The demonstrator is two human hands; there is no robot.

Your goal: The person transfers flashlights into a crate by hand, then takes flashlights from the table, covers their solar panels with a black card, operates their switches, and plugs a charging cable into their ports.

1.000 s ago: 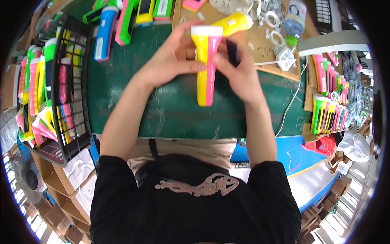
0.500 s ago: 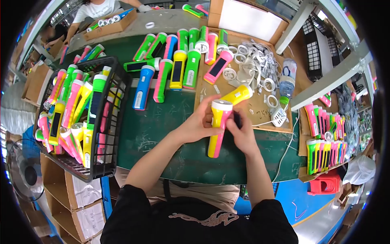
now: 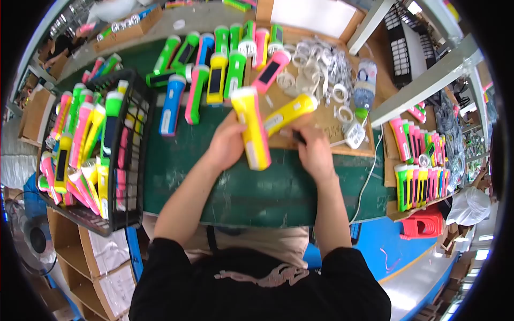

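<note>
A yellow and pink flashlight (image 3: 251, 134) with a pale head stands tilted in my left hand (image 3: 227, 142), which is closed around its side. My right hand (image 3: 316, 152) is apart from it, to the right, fingers curled on a small black object (image 3: 299, 137) whose kind I cannot make out. Between and behind the hands, a yellow flashlight (image 3: 292, 113) lies slanted at the edge of the cardboard tray (image 3: 334, 143). Several flashlights are grouped on the table beyond, among them a blue one (image 3: 172, 107) and a yellow one with a dark panel (image 3: 216, 80).
A black crate (image 3: 140, 155) full of flashlights stands at the left. White rings and parts (image 3: 321, 67) fill the tray, with a water bottle (image 3: 365, 88) and a white socket block (image 3: 354, 135) at its right. A white cable (image 3: 369, 176) crosses the green tabletop (image 3: 251, 198).
My left hand has moved left and up with the yellow and pink flashlight. My right hand has come away from it. The whole view has shifted slightly.
</note>
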